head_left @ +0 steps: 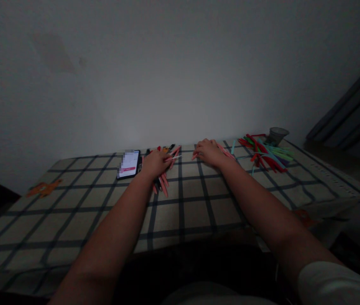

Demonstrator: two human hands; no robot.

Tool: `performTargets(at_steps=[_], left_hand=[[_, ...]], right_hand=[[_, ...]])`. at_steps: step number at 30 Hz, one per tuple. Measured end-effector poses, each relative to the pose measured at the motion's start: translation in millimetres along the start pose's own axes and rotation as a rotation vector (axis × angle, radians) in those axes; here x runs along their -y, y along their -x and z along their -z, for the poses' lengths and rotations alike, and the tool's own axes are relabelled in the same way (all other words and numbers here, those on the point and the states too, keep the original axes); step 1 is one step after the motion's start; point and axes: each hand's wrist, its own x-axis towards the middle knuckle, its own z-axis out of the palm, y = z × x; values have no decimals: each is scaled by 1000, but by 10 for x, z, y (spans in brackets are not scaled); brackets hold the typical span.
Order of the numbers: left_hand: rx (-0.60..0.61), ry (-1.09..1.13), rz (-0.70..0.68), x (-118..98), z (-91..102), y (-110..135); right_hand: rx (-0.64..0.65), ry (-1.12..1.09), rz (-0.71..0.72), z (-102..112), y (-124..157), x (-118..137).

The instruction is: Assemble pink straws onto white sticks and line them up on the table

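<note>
My left hand (157, 164) is curled over a loose bundle of slim pink and dark sticks (164, 185), which look like pens. A thin stick with a pale, pointed end (175, 157) juts to the right from its fingertips. Farther right, my right hand (208, 152) rests low over the cloth with bent fingers. Its fingertips are close together, and whatever they hold, if anything, cannot be made out. Long pink pieces (226, 151) lie just beyond its wrist. Between the hands runs a stretch of checked tablecloth (188, 178).
A phone (129, 164) with its screen lit lies left of my left hand. At the right is a heap of red, green and light blue strips (267, 154), with a grey cup (277, 135) behind it. The wall (180, 84) borders the table's far edge.
</note>
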Motion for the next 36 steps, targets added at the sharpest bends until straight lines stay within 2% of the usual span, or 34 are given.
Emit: performTargets(at_steps=[8,17,23,26,28,32,36], left_hand=[[-2,-28,-12,-5,5,10],[13,-10,-10,28,-23,-1],[-9,-23,-16,50,-52,-14],[-14,-18,-21,47,-50,-9],[-21,-11,-19,39,-43,-6],[15,19,-5,19,-28,-7],[32,40,-17,10,-16,-9]], right_hand=[[-46,-12,46,19,-28,-10],[-131,-14,-35,29,-30,-17],[-24,67,-201,-58,0,-49],[19,79,-230,-80,13,-51],[12,60,-174,-99,11,-26],[20,18,32,-170,-14,58],[37,53,20,-205,-27,100]])
